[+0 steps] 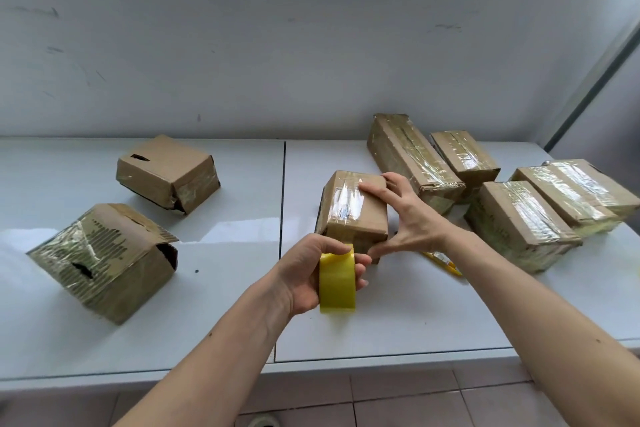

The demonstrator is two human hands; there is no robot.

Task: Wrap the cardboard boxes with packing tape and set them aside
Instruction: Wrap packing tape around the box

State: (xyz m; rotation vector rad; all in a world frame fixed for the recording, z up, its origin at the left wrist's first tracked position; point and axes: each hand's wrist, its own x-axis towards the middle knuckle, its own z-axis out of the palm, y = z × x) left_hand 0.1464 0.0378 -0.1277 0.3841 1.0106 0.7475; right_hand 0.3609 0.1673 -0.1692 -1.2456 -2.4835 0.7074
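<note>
— Hands? Left hand (304,274) gripping yellow packing tape roll (337,282), right hand (405,215) spread, steadying small brown cardboard box (353,208) mid-worktop.

— Progress? Four taped boxes (519,224) toward right edge; two torn boxes (107,260) left, seemingly waiting.

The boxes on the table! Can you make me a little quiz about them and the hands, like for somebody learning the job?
1. True or false: the left hand grips the yellow tape roll.
2. Which box does the right hand touch? A) the middle box B) the torn box C) the long box
3. Fill in: the torn box lies on the ___ side of the table.

Key: 1 true; 2 A; 3 left.
</note>
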